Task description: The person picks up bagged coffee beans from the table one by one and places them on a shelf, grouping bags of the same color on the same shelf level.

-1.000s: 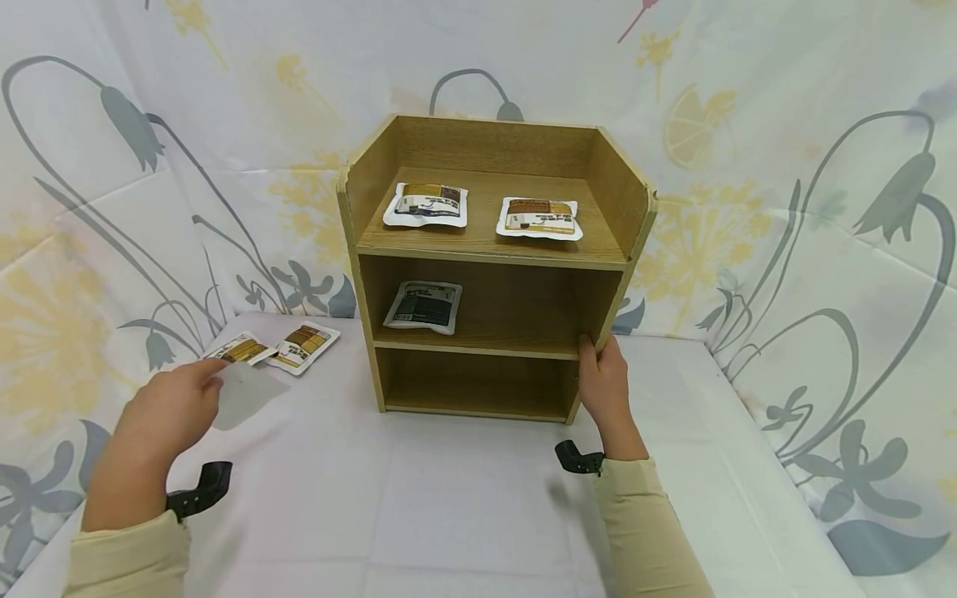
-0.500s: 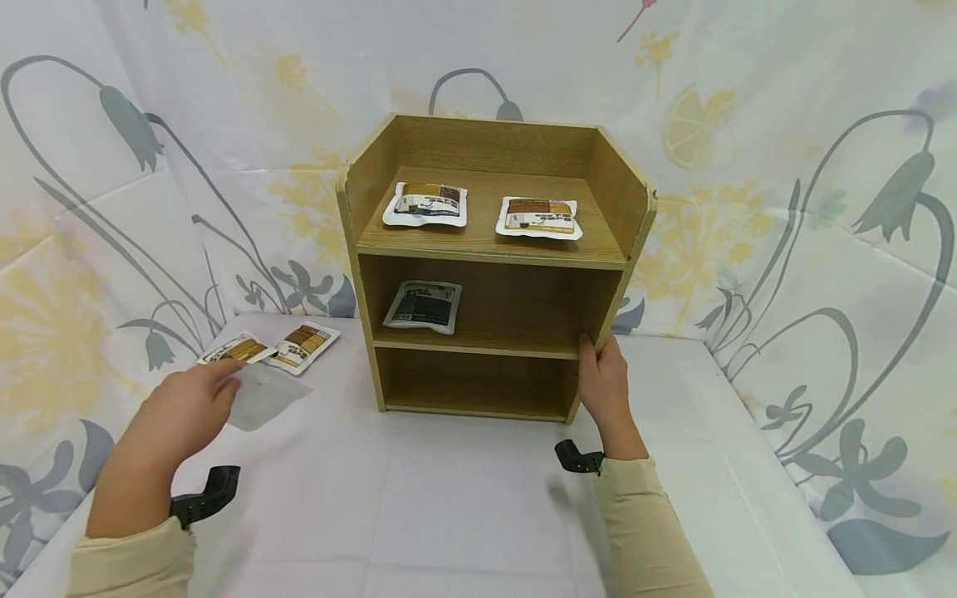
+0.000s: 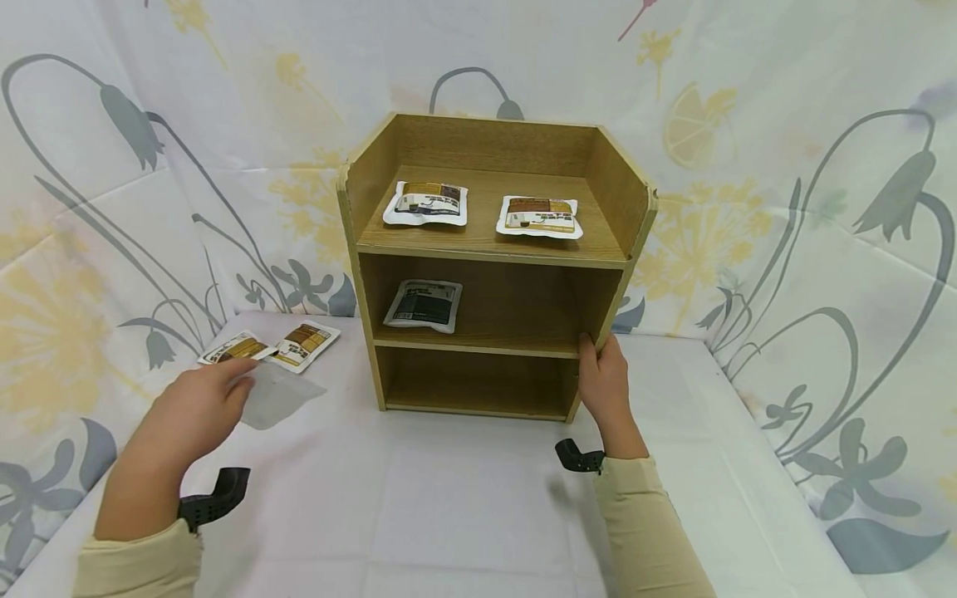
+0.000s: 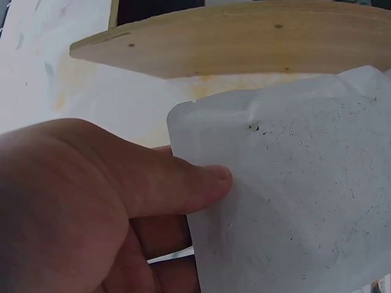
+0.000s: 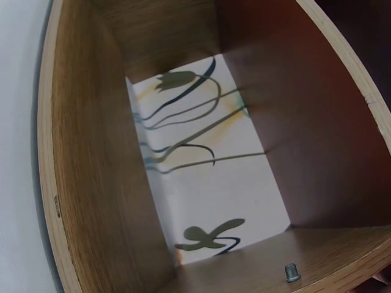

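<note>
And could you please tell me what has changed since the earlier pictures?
The left hand has moved right, toward the shelf, carrying the pale packet it already held. The right hand still grips the shelf's side, and the other packets lie where they were.

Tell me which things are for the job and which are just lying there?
Probably for the job:
left hand, pinching the held packet
right hand, gripping the shelf
two loose packets
two top packets
dark packet on the middle level

Probably just there:
flowery cloth
white tablecloth
black wrist bands
</note>
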`<state>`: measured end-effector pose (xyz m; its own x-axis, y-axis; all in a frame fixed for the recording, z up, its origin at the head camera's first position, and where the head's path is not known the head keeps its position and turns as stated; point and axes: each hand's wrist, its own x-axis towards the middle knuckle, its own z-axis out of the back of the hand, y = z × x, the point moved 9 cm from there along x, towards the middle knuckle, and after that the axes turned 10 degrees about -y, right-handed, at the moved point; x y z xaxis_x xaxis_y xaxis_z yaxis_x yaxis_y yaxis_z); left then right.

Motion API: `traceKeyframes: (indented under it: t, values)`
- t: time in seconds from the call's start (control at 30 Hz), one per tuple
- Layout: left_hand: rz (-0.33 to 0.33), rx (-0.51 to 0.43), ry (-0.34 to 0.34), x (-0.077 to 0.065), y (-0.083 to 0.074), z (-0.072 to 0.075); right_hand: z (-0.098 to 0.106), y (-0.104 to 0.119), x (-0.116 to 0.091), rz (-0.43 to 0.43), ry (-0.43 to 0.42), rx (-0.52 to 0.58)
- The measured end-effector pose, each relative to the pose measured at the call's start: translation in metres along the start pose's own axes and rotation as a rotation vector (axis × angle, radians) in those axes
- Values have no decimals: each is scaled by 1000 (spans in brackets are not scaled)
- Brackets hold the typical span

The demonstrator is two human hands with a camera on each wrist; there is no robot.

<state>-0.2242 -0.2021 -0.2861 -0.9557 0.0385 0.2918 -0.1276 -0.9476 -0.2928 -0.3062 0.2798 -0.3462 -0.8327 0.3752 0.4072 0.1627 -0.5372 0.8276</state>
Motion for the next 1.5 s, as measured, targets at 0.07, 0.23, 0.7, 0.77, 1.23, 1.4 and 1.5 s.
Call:
traceKeyframes:
  t: [0.07, 0.23, 0.7, 0.77, 1.23, 1.4, 1.5]
  values:
    - [-3, -1, -3, 0, -3, 0, 0, 0, 0, 1, -1, 1]
    - [-17, -8, -16, -2, -10, 2, 0, 0, 1, 0, -4, 1]
    - [-87, -74, -45, -3, -34, -3, 0, -2, 0, -21, 1, 2]
    - [-93, -82, -49, -3, -37, -4, -1, -2, 0, -26, 6, 2]
    - [-156, -138, -70, -2, -64, -11, -1, -4, 0, -37, 12, 7]
    - [-143, -156, -40, -1, -72, -18, -1, -4, 0, -35, 12, 11]
    - [-143, -163, -36, 0, -77, -21, 0, -3, 0, -32, 6, 8]
